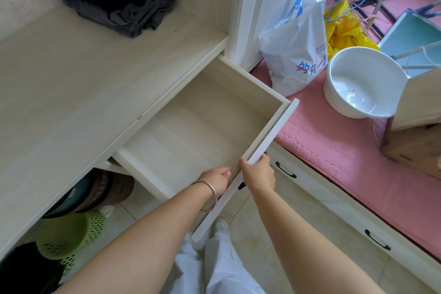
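Note:
A pale wooden drawer [205,112] stands pulled far out from under the desk top [78,83], and its inside is bare. My left hand [216,180], with a thin bangle on the wrist, rests on the inner side of the drawer's white front panel [269,131]. My right hand [259,173] grips that front panel from outside, thumb over the top edge and fingers curled round the dark handle.
Dark folded clothes [119,0] lie at the back of the desk. A plastic bag [296,50], a white basin [362,81] and a cardboard box [415,126] sit on the pink mat [334,150]. A green basket [69,234] stands under the desk. My legs stand below the drawer.

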`<move>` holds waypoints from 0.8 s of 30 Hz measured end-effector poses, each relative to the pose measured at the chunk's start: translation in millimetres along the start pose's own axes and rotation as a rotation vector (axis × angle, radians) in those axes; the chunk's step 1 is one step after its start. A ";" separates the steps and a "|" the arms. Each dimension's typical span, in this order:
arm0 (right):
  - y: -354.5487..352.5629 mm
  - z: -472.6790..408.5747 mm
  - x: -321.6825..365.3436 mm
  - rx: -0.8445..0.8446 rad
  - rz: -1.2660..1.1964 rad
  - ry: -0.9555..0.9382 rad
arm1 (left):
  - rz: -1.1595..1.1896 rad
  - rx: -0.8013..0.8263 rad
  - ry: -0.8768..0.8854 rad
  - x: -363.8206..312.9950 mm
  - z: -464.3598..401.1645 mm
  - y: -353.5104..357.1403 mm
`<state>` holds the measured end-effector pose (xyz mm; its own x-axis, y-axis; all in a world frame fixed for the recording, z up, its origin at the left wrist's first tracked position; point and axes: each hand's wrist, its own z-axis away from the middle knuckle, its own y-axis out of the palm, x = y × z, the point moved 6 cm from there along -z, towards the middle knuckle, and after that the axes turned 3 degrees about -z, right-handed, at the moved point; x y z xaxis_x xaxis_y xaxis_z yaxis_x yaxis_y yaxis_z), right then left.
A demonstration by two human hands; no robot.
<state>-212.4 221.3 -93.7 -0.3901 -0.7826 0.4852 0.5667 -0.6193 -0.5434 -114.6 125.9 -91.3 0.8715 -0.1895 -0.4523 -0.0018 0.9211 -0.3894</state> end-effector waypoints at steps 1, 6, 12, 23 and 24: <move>2.8 -0.3 -2.8 0.009 0.000 0.009 | -0.001 0.003 0.010 -1.1 0.3 0.8; 3.9 4.0 -10.2 -0.015 -0.014 0.005 | 0.022 0.017 0.034 -3.9 2.6 9.1; -5.2 6.6 -24.3 -0.029 0.009 0.042 | 0.021 0.051 0.053 -8.7 5.5 25.1; -7.7 8.0 -26.2 -0.037 0.043 0.053 | -0.044 0.097 0.056 -10.6 7.3 25.1; -11.2 9.3 -24.6 -0.059 0.083 0.029 | -0.054 0.099 0.055 -11.4 7.9 24.0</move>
<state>-202.4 248.1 -93.2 -0.3650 -0.8323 0.4172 0.5544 -0.5543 -0.6208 -120.7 152.9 -89.1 0.8408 -0.2554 -0.4773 0.0952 0.9378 -0.3340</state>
